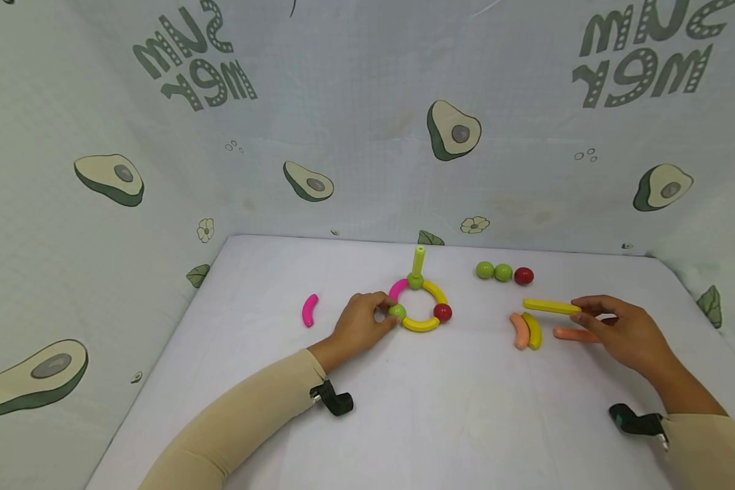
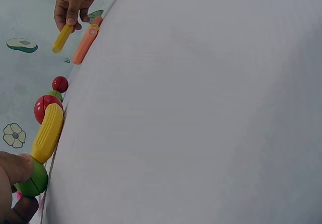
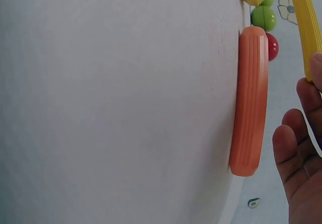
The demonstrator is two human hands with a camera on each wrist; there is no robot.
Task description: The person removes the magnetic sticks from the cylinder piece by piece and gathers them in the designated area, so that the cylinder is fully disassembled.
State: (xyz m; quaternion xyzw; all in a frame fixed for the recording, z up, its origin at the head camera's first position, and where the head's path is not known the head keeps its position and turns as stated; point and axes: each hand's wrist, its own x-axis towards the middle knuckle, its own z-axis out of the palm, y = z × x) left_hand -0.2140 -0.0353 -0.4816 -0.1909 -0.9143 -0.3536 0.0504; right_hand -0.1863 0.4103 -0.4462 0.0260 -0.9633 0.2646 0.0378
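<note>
On the white cloth-covered desk, faint weave showing, sat a ring of smooth, glossy, plastic-looking parts. Left hand had a narrow grip, pinching the near-left green ball, rounded and seamed, between thumb and fingers. From it ran a ribbed lower yellow arc to a shiny red ball, then an upper yellow arc to the far green ball; a pink arc filled the left side. Green stick, straight with a round end, stuck out of the far ball; couldn't tell its exact tilt.

Right hand also had a narrow grip, holding a straight, lengthwise-ribbed yellow stick by one end, raised off the desk. Orange stick, grooved with blunt ends, lay just below that hand. Nearby lay a curved orange piece beside a curved yellow piece. Farther back: two green balls and a loose red ball, lined up. Curved pink piece lay left of the left hand. Backdrop: pale, slightly creased fabric, avocado print.
</note>
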